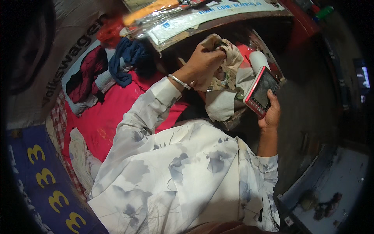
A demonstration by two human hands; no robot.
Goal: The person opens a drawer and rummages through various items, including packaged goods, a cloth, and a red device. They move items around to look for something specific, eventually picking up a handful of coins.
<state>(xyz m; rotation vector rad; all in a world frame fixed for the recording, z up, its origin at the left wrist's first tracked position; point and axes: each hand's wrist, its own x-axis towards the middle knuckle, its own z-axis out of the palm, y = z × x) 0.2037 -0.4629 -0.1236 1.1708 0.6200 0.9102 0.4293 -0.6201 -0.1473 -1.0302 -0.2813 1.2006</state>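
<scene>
My left hand (206, 60), with a pale bangle at the wrist, grips a beige cloth (232, 55) over an open drawer (270, 55). The cloth has dark stains and hangs down in folds. My right hand (270, 109) holds a red-edged handheld device (261, 90) with a dark screen and a row of buttons, its thumb on the front. Right behind the device lies a white cylindrical object (259, 60). Pale cloth or paper pieces (220, 105) and small mixed items lie in and over the drawer.
Above the drawer is a tabletop (187, 35) with a printed white sheet and clear plastic. Dark red and blue garments (124, 61) lie on bright pink fabric (99, 125) at the left. A pale surface (330, 187) bearing dark objects stands at the lower right.
</scene>
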